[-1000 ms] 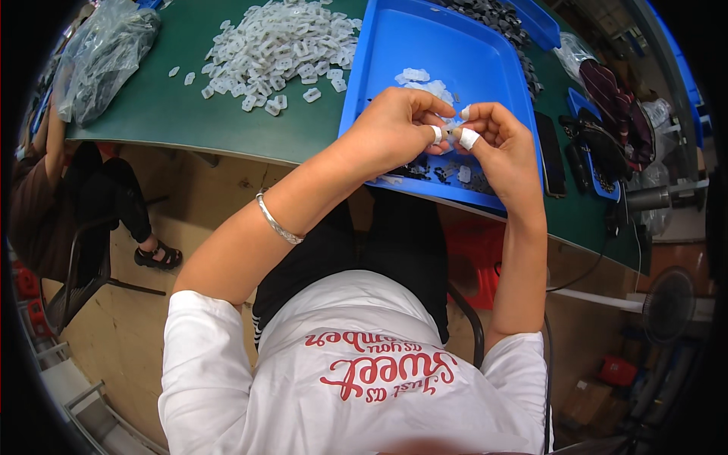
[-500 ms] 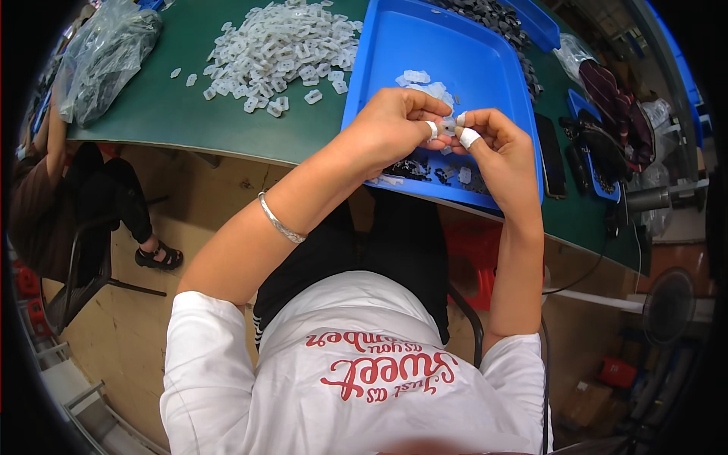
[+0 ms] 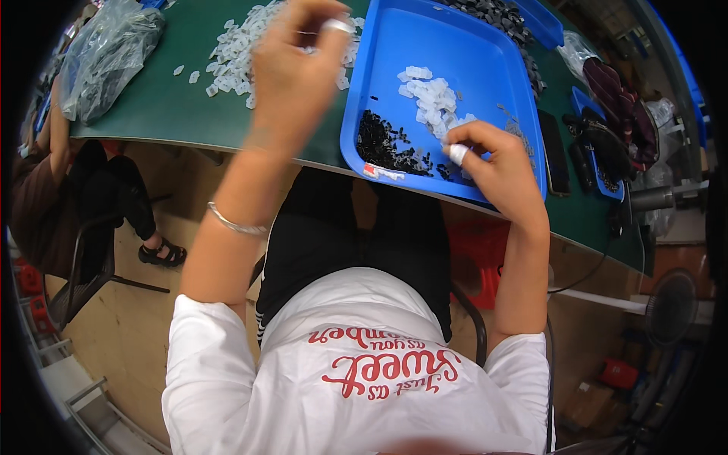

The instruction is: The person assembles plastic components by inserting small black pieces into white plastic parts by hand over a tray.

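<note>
Your L hand (image 3: 298, 72) is over the white heap (image 3: 233, 61) on the green table (image 3: 182, 110), L of the tray, fingers bent & thumb set apart from them. Your R hand (image 3: 499, 163) is over the near R part of the blue tray (image 3: 394, 45), thumb & index tips close tog., right by the near end of the loose white pcs (image 3: 436, 102) lying in the tray. L is motion-blurred & R's fingertips are too small, so can't tell if either has a pc in it. White tape (image 3: 457, 154) on your R thumb. Tray also has black bits (image 3: 379, 144) near its near L corner, greyish bits (image 3: 516, 125) along the R side. Dark parts (image 3: 497, 19) sit just outside its far R corner, phone (image 3: 558, 163) just R of it
</note>
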{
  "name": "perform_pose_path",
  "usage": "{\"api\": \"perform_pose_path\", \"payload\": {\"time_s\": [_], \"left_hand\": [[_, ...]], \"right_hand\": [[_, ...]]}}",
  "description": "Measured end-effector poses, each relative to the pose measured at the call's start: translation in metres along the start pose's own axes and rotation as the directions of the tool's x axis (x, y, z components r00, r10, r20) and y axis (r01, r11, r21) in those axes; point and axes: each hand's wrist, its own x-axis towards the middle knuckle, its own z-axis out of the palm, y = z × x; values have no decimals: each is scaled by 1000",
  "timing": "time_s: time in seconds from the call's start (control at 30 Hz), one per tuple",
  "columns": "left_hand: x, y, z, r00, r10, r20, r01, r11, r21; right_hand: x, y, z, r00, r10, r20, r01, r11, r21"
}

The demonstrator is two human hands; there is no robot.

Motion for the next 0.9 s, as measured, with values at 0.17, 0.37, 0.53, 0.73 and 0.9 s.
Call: {"api": "perform_pose_path", "payload": {"time_s": [0.17,0.37,0.53,0.73,0.9], "left_hand": [[39,-48,-66,982,165,95,-188,752,632],[6,-24,-16,899,241,365,-380,842,382],[-22,-3,31,760,-34,649,-185,946,266],[-32,-10,59,664,27,748,-368,882,295],[-29,-12,61,670,16,742,-336,898,285]], "right_hand": [[8,-4,8,979,-133,156,149,984,-94],[12,0,10,959,-127,253,180,964,-197],[10,-1,11,959,-214,187,248,951,-183],[8,9,10,997,63,-34,-51,959,280],[9,15,8,989,143,-45,-115,916,383]]}}
